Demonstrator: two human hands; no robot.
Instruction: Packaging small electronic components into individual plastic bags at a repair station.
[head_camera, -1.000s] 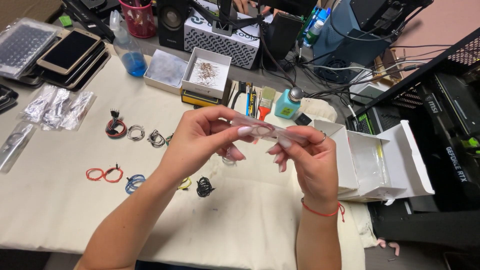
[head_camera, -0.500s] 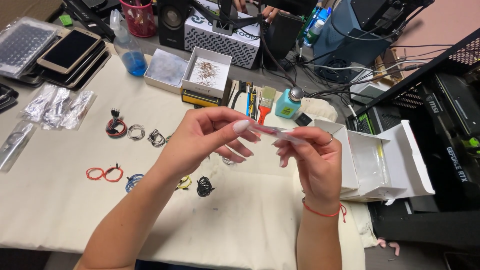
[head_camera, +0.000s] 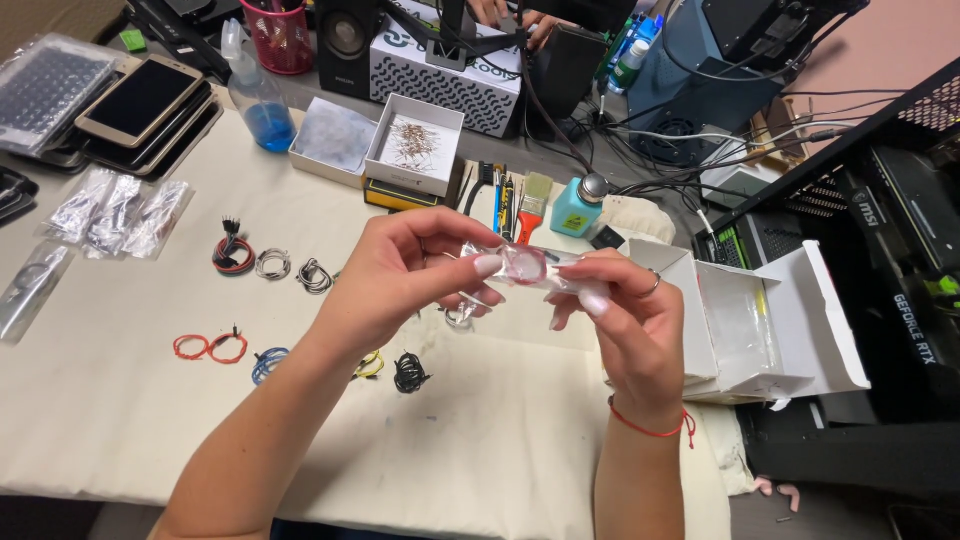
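Observation:
Both my hands are raised above the cloth-covered table (head_camera: 120, 400) and pinch one small clear plastic bag (head_camera: 525, 266) with a coiled red wire inside. My left hand (head_camera: 400, 270) grips the bag's left end between thumb and fingers. My right hand (head_camera: 625, 320) holds the right end, a ring on one finger and a red string at the wrist. Below the hands, several small coiled wires lie on the cloth: a red pair (head_camera: 210, 347), a blue one (head_camera: 268, 362), a black one (head_camera: 408, 372), a red-black one (head_camera: 233, 254).
An open white cardboard box (head_camera: 745, 325) stands right of my hands. Behind are small white boxes (head_camera: 415, 155), a blue-liquid bottle (head_camera: 262, 110), brushes (head_camera: 530, 200), a teal dispenser (head_camera: 575, 210), phones (head_camera: 140, 100), silver bags (head_camera: 115, 215), and cables. Another person's hand (head_camera: 495, 12) shows at the far edge.
My hands have shifted slightly while working the small bag between the fingers; the bag is now held flatter, with the red coil showing.

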